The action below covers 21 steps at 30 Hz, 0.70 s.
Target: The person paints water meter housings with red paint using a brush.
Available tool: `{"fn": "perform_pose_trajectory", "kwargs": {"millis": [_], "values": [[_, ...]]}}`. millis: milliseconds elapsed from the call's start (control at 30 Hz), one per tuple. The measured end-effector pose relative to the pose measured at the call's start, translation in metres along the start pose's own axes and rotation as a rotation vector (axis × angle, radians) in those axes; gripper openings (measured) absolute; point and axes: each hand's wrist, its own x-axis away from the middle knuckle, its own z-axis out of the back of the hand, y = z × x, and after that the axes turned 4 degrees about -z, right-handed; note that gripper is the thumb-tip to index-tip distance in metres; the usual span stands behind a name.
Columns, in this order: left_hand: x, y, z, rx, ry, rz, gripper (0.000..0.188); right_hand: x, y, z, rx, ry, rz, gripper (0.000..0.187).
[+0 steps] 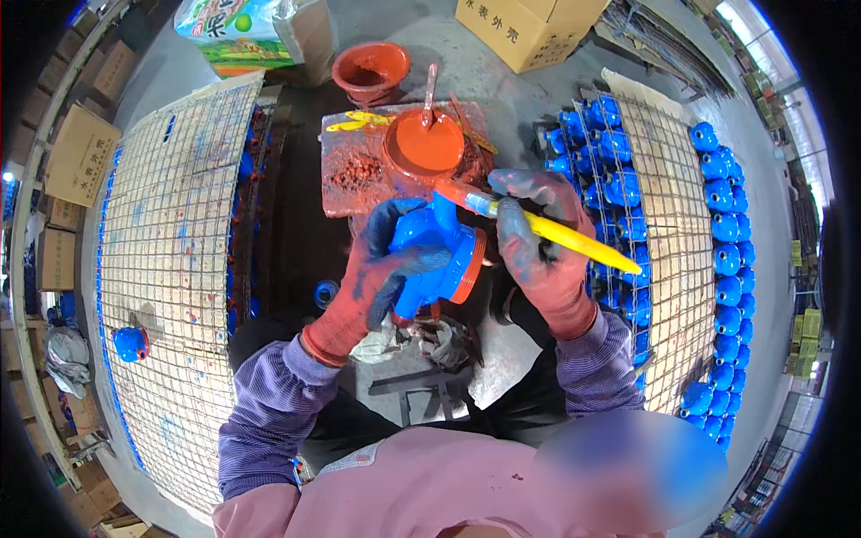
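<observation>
- Nearest the seated person, left hand (377, 278) wraps gloved fingers around a blue casting (430, 260), held over the lap with its orange-rimmed end (473, 267) toward the right hand.
- Right hand (538, 251) pinches a yellow-handled brush (556, 235); handle runs down-right, bristle end at the casting's top.
- Beyond: orange paint bowl (423, 145) on a stained board (359, 170).
- Flanking: wire-mesh racks (170, 251); blue castings (726, 224) fill the right one.

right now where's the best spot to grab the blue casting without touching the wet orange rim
Grip the blue casting by its blue body, from the person's left, as the left hand does. The orange rim faces right toward the brush in the right hand, so that side likely smears.
</observation>
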Motion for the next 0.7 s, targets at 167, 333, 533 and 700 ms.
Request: {"fn": "perform_pose_trajectory", "kwargs": {"millis": [167,333,533,700], "values": [[0.006,0.001,0.005,0.559,-0.035,0.242,0.053,0.002,0.012,-0.006,-0.695,0.125,-0.323,0.019],[0.010,-0.003,0.012,0.896,-0.158,0.247,0.065,-0.003,0.026,0.001,0.128,0.008,-0.024,0.033],[0.011,-0.009,0.013,1.104,-0.434,0.363,0.079,0.002,0.025,-0.008,-0.919,0.009,-0.540,0.042],[0.010,-0.007,0.002,1.103,-0.747,0.328,0.091,-0.001,0.026,-0.015,-0.905,0.029,-0.352,0.038]]}}
